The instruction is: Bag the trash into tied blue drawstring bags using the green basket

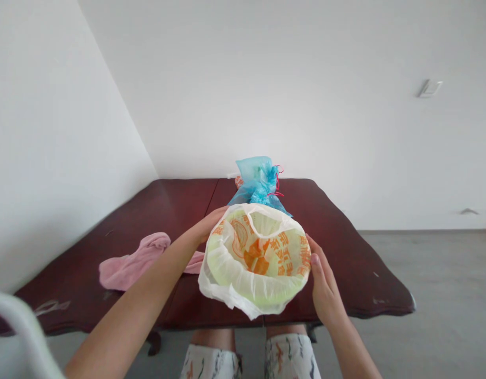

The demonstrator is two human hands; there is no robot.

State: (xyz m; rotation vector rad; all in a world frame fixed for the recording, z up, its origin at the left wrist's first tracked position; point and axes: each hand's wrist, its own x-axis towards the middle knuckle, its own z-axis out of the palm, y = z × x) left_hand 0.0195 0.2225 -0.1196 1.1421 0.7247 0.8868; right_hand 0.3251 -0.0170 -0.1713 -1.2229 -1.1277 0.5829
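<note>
A pale green round bin [262,295] lined with a white plastic bag [282,239] is tilted so that its mouth faces me. Orange print shows on the bag, whose edge folds out over the rim and hangs down in front. My left hand [214,223] grips the far left side of the bin, its fingertips hidden behind the bag. On the right side my right hand [324,279] is closed round the bin, thumb near the rim and fingers behind. Whether the bin's base touches the table is hidden.
A dark red wooden table [337,252] stands against the wall. Behind the bin lie blue plastic bags [262,179] with pink ties and a small red-and-white patterned thing [238,182]. A pink cloth [136,260] lies on the left. A white curved bar [25,326] shows at lower left.
</note>
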